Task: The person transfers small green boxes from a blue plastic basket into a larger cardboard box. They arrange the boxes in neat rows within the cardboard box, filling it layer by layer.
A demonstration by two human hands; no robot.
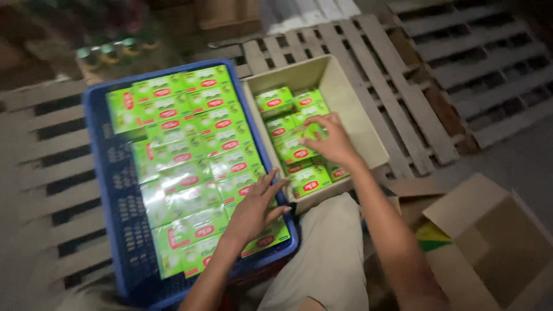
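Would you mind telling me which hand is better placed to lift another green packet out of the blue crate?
Left. The left hand already rests on the green packets in the blue crate, while the right hand is over the cardboard box.

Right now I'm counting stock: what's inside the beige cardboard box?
Green packets in rows fill the left of the cardboard box; its right is bare. The right hand covers some; lower layers are hidden.

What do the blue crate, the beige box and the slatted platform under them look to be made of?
Blue crate: likely moulded plastic, with a perforated grid wall. Beige box: probably cardboard, with thin matte walls. Slatted platform: looks like a bare wooden pallet, pale gapped boards.
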